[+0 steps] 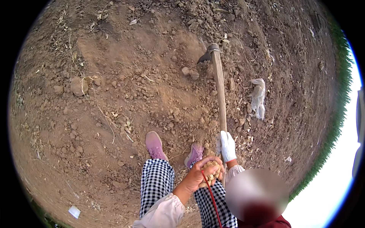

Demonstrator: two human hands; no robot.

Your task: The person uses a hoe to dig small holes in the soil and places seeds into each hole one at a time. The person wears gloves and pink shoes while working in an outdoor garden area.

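Observation:
My bare left hand (201,174) is cupped around a handful of what look like peanuts in their shells (212,176). A red cord (212,196) hangs down across this hand and over my leg. Just to the right, my right hand (228,146) wears a white knitted glove and grips the wooden handle of a hoe (219,88). The handle runs away from me to a dark metal hoe head (206,56), which rests on the loose soil with its blade pointing left. The lower end of the handle passes behind my left fingers.
Dry, cloddy soil (128,94) surrounds my pink shoes (154,144). A crumpled clear plastic bag (258,98) lies right of the hoe. Larger clods (79,86) and dry stalks are scattered leftward. Green plants (339,94) line the right rim. A blurred patch hides the lower right.

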